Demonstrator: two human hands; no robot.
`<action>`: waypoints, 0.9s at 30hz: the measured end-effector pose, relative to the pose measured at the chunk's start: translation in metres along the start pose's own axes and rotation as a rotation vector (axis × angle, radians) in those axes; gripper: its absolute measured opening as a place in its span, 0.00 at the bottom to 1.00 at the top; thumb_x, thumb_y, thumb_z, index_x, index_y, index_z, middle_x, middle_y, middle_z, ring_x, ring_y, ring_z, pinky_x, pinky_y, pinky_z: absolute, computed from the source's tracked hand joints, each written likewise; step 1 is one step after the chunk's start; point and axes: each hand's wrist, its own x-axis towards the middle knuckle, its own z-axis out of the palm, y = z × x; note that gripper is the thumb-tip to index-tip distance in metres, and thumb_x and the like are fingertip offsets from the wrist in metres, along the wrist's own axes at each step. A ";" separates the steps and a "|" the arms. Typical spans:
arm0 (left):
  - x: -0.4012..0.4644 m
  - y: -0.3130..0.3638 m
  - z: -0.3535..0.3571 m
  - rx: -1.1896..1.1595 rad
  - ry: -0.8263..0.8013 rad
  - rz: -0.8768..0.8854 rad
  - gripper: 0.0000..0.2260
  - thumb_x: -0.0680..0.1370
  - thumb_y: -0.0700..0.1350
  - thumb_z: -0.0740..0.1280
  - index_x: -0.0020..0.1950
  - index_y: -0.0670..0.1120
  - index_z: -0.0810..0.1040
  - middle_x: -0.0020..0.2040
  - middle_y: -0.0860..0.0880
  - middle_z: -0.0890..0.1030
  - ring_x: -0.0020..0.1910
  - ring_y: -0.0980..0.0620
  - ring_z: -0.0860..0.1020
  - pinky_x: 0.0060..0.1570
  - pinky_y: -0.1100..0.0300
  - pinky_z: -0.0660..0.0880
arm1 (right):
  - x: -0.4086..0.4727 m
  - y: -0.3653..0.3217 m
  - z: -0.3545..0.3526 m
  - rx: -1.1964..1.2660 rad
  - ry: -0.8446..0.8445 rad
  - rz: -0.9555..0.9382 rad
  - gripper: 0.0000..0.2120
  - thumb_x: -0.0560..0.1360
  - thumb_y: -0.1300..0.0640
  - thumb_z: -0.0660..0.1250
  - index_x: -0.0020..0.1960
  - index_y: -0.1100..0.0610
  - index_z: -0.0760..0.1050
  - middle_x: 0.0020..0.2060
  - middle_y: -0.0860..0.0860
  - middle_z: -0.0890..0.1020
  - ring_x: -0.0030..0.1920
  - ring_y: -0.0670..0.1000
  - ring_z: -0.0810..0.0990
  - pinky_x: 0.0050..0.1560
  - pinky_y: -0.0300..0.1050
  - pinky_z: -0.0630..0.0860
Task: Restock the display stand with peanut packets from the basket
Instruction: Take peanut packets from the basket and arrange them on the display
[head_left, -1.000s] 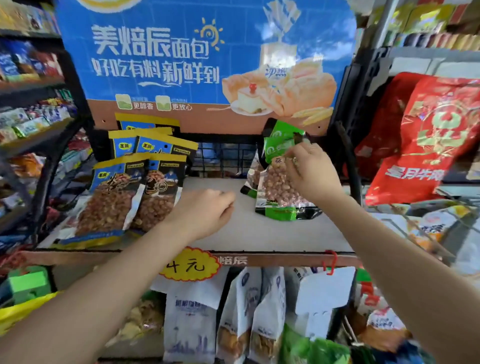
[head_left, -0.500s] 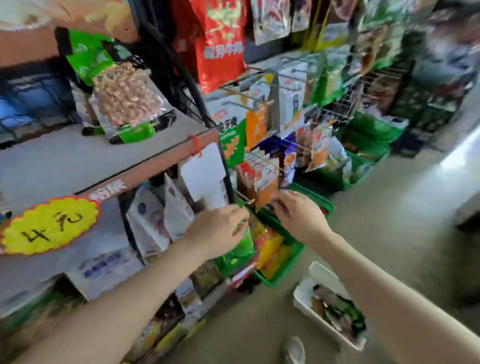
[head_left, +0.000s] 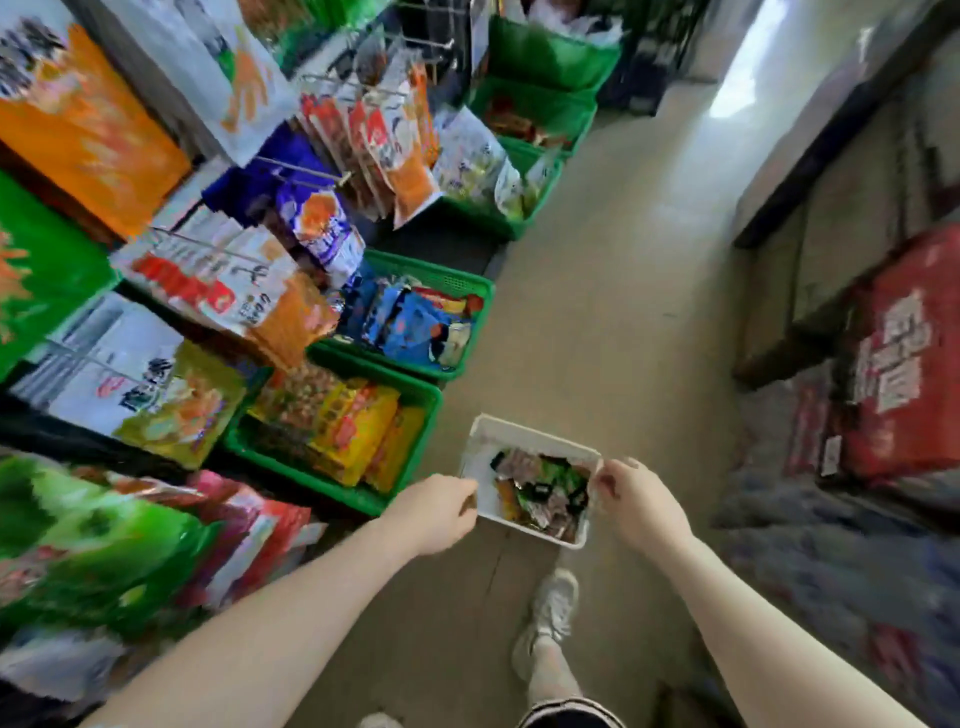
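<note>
Down on the concrete floor (head_left: 597, 312) sits a white rectangular plastic basket (head_left: 511, 431) holding a jumble of green and brown packets (head_left: 540, 493), blurred. Both hands reach toward it: the left hand (head_left: 434, 512) with fingers loosely curled at its near-left edge, the right hand (head_left: 636, 501) at its right rim. Whether either grips the rim, I cannot tell.

light: bright daylight glare top right — blur: heavy motion smear — edges: wide-angle bowed
</note>
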 end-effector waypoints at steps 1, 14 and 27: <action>0.026 0.010 0.006 -0.059 -0.017 -0.027 0.10 0.77 0.47 0.58 0.50 0.43 0.74 0.50 0.43 0.80 0.49 0.42 0.78 0.45 0.50 0.76 | 0.014 0.019 0.000 -0.003 -0.013 0.019 0.09 0.76 0.59 0.58 0.50 0.58 0.76 0.50 0.56 0.79 0.52 0.59 0.79 0.48 0.50 0.76; 0.341 -0.061 0.213 -0.090 -0.164 -0.194 0.13 0.79 0.46 0.56 0.63 0.47 0.70 0.56 0.46 0.79 0.52 0.46 0.78 0.46 0.52 0.76 | 0.220 0.172 0.229 0.042 -0.380 0.161 0.06 0.78 0.56 0.53 0.44 0.55 0.67 0.43 0.52 0.73 0.50 0.58 0.77 0.45 0.50 0.72; 0.521 -0.145 0.362 0.676 -0.294 0.232 0.39 0.76 0.35 0.61 0.75 0.48 0.36 0.76 0.40 0.38 0.75 0.42 0.41 0.72 0.48 0.42 | 0.302 0.224 0.386 0.097 -0.270 0.216 0.06 0.78 0.59 0.56 0.52 0.56 0.70 0.46 0.51 0.75 0.46 0.53 0.74 0.41 0.47 0.74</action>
